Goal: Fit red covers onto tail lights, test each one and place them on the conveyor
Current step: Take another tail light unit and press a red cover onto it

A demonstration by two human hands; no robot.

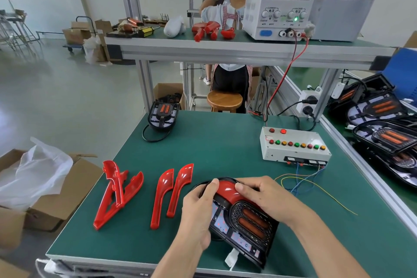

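Pressing red cover (225,189) onto far end of tail light (246,223), near on tabletop (214,142). Both hands grasping it: left hand (198,207) at left edge, right hand (266,194) on right. Long axis running near-right.

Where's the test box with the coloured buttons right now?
The test box sits on the green bench's right side, beyond the right hand, in the head view. Thin coloured wires trail from its front edge toward the tail light.

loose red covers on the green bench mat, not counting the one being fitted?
4, possibly more: two lie side by side left of the left hand; at least two overlap in a pile farther left.
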